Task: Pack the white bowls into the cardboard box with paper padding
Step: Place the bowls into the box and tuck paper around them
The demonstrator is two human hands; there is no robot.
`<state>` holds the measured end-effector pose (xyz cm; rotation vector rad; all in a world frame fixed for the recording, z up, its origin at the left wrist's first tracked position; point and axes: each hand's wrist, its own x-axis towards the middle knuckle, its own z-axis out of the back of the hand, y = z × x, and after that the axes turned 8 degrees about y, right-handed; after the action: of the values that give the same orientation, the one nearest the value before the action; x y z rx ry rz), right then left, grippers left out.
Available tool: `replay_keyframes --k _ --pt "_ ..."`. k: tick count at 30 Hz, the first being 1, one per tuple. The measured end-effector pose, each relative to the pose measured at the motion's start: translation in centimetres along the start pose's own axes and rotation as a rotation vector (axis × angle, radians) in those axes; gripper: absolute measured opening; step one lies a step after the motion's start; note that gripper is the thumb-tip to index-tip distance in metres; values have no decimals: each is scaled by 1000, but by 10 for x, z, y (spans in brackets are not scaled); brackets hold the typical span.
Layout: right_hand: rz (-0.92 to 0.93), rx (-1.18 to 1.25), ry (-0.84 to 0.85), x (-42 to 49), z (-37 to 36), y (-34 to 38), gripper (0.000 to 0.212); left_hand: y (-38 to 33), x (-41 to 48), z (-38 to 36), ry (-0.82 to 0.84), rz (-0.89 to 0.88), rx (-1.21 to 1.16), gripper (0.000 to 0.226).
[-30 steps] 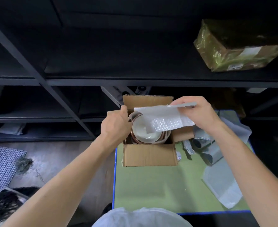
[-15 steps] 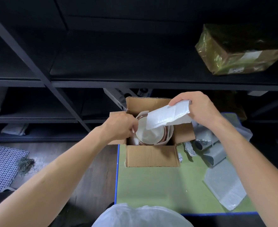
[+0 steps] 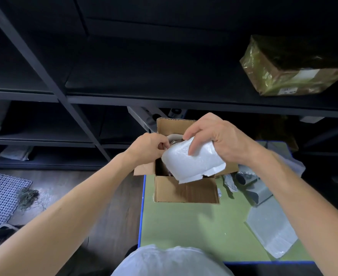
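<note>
We see the cardboard box (image 3: 186, 193) standing open on the green table (image 3: 184, 228). Its left wall is right at the table's blue edge (image 3: 143, 206), and its left flap juts out past that edge over the floor.

Over the box's opening both hands hold a white padding sheet (image 3: 192, 164), bowed into a dome that covers most of the opening. The sheet's near edge hangs just past the box's front rim. The left hand (image 3: 148, 146), at the box's left rim, has its fingers curled in, with thumb and forefinger pinching the sheet's left edge. The right hand (image 3: 218, 136), above the far right of the box, grips the sheet from on top, fingers curled over it and thumb pressed on its near face.

The white bowls are hidden beneath the sheet. Only a pale curved edge (image 3: 174, 137) shows at the far side of the opening, and we cannot tell whether it is bowl or paper.

Before the box lies bare table. To its right lie grey rolled scraps (image 3: 253, 186) and a spare padding sheet (image 3: 271, 234), the scraps near the box. Behind the box rise black shelves (image 3: 164, 100).
</note>
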<state>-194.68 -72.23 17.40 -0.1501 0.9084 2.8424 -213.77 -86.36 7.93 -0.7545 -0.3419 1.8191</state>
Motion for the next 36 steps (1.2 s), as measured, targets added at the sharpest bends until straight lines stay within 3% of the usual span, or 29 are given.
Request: replay_keyframes --k 8,11,13,16,20,23,26,30,33,36 --pt "4 -90 84 5 1 10 67 1 3 17 116 96 -167 30" --pt "-99 114 95 9 -6 10 30 -2 1 16 111 128 -225 56" --pt "-183 287 4 12 -9 8 21 -1 1 12 100 97 -229 43" --pt "-103 67 -243 9 -15 -4 37 4 1 7 28 97 -320 15" --pt "-137 42 -350 -7 -28 -18 41 4 1 3 32 87 -396 19" --pt "-143 66 -363 -10 -34 -13 35 3 -3 7 133 63 -451 29" --pt "-190 97 -372 -7 -32 -10 35 10 -6 10 180 11 -429 18" --pt "-259 459 -285 -6 -24 -3 40 19 -7 7 101 23 -490 16" --pt "-420 544 -214 -10 -19 -6 33 21 -6 4 88 15 -497 16" --pt "-528 673 -74 -12 -14 -3 47 18 -3 2 63 31 -467 16"
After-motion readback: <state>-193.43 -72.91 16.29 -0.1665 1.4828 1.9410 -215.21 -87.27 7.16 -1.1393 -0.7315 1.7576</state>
